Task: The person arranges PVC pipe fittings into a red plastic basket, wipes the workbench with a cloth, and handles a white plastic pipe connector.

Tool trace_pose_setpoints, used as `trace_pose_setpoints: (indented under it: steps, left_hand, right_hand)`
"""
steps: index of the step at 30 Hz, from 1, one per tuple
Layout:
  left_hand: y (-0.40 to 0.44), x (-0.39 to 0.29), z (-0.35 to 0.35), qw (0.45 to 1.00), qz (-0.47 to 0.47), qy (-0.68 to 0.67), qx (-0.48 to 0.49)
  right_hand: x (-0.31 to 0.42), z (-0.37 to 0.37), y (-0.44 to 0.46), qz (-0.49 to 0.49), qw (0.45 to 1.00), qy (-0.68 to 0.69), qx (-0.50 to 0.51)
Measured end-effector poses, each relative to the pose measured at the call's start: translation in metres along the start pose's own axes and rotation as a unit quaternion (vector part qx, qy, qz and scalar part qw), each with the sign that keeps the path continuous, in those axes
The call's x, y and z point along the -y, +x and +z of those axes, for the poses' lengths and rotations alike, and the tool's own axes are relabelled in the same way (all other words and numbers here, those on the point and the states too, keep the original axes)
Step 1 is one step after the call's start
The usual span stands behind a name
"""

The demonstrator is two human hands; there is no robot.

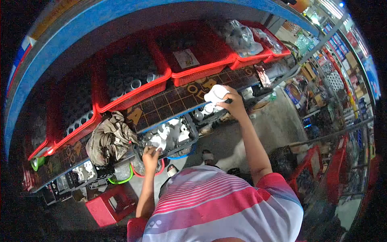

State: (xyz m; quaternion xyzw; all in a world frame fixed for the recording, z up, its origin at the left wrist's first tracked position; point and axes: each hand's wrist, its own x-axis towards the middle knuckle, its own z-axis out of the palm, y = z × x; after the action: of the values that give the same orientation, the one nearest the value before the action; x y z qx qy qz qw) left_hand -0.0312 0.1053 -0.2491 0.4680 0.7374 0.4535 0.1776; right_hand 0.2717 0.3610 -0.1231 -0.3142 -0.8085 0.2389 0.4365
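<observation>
My right hand is closed around a white plastic fitting, held above the front edge of the shelf. More white fittings lie just beneath it. My left hand is at the near left corner of a dark basket of white fittings. Its fingers are pressed together at a white piece there. A crumpled brown cloth lies left of this basket.
Red crates of fittings stand in a row along the back. A red stool is on the floor at lower left. A phone rests at the shelf's right end. Metal racks with boxes stand on the right.
</observation>
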Motion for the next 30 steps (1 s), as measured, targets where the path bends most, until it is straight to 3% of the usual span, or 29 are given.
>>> trace_pose_setpoints:
  steps: [1,7,11,13,16,18,21,25,30]
  left_hand:
    - [-0.004,-0.008,0.004,0.999,0.036,0.005,-0.022]
    - [-0.017,-0.057,0.031,0.994,0.043,-0.048,-0.085]
    - [-0.012,-0.088,0.035,0.995,0.019,-0.044,-0.092]
    - [-0.007,-0.101,0.034,0.992,0.062,-0.041,-0.099]
    - [0.002,-0.116,0.032,0.99,0.062,-0.045,-0.119]
    - [0.01,-0.126,0.029,0.985,0.104,-0.036,-0.131]
    - [0.026,-0.144,0.03,0.982,0.137,-0.035,-0.124]
    - [0.063,-0.164,0.038,0.976,0.197,-0.025,-0.091]
    - [0.115,-0.191,0.069,0.951,0.306,-0.029,-0.044]
  right_hand:
    - [-0.004,-0.002,0.008,0.001,1.0,-0.017,-0.009]
    - [-0.058,0.004,0.051,-0.036,0.996,-0.079,0.012]
    - [-0.073,0.022,0.054,-0.026,0.997,-0.022,0.063]
    - [-0.072,0.024,0.054,-0.024,0.997,-0.026,0.07]
    - [-0.075,0.023,0.054,-0.008,0.998,0.019,0.061]
    - [-0.087,0.021,0.052,0.023,0.985,0.168,0.042]
    - [-0.077,0.012,0.054,0.174,0.92,0.349,0.042]
    - [-0.091,0.013,0.062,0.179,0.94,0.288,0.04]
    - [-0.094,0.012,0.06,0.189,0.929,0.314,0.054]
